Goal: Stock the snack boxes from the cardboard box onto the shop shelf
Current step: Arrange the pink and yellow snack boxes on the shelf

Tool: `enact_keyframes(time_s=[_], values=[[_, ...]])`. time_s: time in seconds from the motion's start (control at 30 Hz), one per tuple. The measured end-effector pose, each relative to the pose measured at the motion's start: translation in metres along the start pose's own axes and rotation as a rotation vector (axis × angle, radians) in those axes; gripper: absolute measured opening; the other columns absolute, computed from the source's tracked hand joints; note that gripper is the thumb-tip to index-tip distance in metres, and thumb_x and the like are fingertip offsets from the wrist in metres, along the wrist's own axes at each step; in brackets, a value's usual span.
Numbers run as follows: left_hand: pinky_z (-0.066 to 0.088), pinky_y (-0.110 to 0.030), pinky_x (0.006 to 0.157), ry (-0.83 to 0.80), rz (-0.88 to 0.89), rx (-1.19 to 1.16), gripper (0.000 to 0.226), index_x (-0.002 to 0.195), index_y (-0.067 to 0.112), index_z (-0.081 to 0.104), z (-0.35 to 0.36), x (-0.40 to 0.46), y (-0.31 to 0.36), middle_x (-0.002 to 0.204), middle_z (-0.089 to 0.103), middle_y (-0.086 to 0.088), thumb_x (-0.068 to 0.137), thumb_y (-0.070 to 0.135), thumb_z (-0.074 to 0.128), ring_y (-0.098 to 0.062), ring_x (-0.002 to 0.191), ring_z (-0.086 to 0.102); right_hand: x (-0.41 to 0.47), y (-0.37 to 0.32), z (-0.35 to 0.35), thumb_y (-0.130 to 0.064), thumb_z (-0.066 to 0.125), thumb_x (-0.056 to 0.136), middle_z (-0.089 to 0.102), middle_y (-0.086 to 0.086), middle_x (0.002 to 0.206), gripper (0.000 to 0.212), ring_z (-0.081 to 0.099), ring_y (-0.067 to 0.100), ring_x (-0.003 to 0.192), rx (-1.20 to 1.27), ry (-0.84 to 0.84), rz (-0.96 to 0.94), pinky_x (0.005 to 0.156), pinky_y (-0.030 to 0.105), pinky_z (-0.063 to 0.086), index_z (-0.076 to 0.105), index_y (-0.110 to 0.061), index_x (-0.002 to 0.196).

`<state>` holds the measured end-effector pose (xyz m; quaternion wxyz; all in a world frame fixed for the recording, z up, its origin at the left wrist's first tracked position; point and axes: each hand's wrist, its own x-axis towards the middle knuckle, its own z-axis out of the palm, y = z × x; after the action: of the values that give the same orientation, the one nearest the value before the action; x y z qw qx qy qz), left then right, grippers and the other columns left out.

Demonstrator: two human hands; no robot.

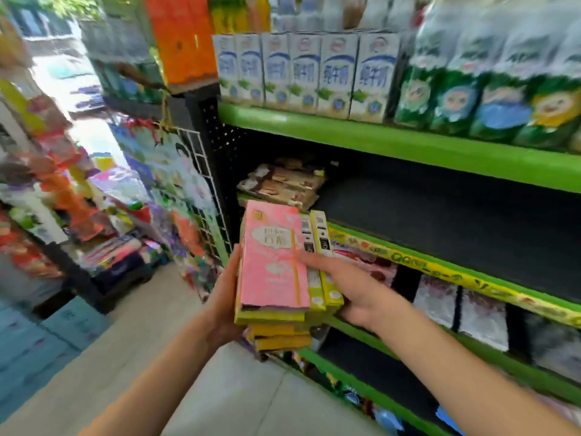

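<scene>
I've got a stack of snack boxes (273, 262) clamped between both hands, left hand (224, 297) cupping one side, right hand (352, 287) wrapped round the other with fingers over the pink top box, so nothing slides. Flat, slim cardboard cartons, smooth printed faces, yellow-green edges. The dark shelf (440, 215) sits just beyond my right hand, mostly bare

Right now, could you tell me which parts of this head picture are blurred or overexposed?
Head view: the left aisle is smeared by motion blur, daylight at upper left is blown out, the milk cartons are soft, and the pink box in both hands is clearest.
</scene>
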<state>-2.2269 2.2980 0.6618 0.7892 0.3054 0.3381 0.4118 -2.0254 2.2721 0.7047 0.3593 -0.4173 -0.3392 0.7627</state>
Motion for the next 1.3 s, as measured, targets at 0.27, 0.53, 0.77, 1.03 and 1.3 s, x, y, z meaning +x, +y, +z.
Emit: enact_keyframes(time_s=[0.27,0.53,0.77,1.03,1.3], values=[[0.059,-0.036,0.072,-0.194,-0.147,0.128,0.060,0.104,0.025,0.078,0.096,0.043,-0.007,0.115,0.071,-0.008,0.095,0.062,0.032,-0.027,0.101,0.070,-0.071,-0.035,-0.047,-0.043,0.082,0.070,0.072,0.010,0.113,0.045,0.070,0.025,0.102,0.021,0.288,-0.178,0.085,0.040,0.057,0.076,-0.020,0.108],[0.058,-0.032,0.062,-0.215,-0.198,0.173,0.067,0.090,0.024,0.081,0.157,0.058,-0.023,0.100,0.076,-0.006,0.101,0.058,0.024,-0.023,0.087,0.074,-0.113,-0.048,-0.091,-0.040,0.073,0.079,0.073,0.012,0.109,0.035,0.073,0.025,0.090,0.090,0.316,-0.243,0.070,0.036,0.059,0.077,-0.016,0.104],[0.057,-0.034,0.072,-0.215,-0.277,0.344,0.060,0.108,0.022,0.074,0.199,0.075,-0.024,0.117,0.070,-0.010,0.095,0.067,0.035,-0.028,0.098,0.070,-0.128,-0.059,-0.137,-0.043,0.078,0.071,0.074,0.011,0.107,0.040,0.073,0.026,0.091,0.131,0.321,-0.215,0.094,0.049,0.053,0.078,-0.015,0.100],[0.057,-0.029,0.054,-0.234,-0.331,0.412,0.063,0.076,0.014,0.080,0.231,0.090,-0.015,0.084,0.076,-0.011,0.102,0.050,0.035,-0.025,0.069,0.073,-0.126,-0.064,-0.153,-0.043,0.061,0.085,0.073,0.005,0.087,0.028,0.071,0.024,0.077,0.258,0.406,-0.196,0.086,0.042,0.052,0.074,-0.020,0.077],[0.057,-0.032,0.056,-0.262,-0.304,0.355,0.061,0.112,0.001,0.051,0.232,0.092,-0.007,0.098,0.072,-0.009,0.102,0.056,0.028,-0.023,0.076,0.073,-0.129,-0.075,-0.154,-0.053,0.078,0.063,0.076,0.007,0.096,0.038,0.073,0.024,0.084,0.235,0.257,-0.285,0.086,0.041,0.053,0.079,-0.021,0.084]])
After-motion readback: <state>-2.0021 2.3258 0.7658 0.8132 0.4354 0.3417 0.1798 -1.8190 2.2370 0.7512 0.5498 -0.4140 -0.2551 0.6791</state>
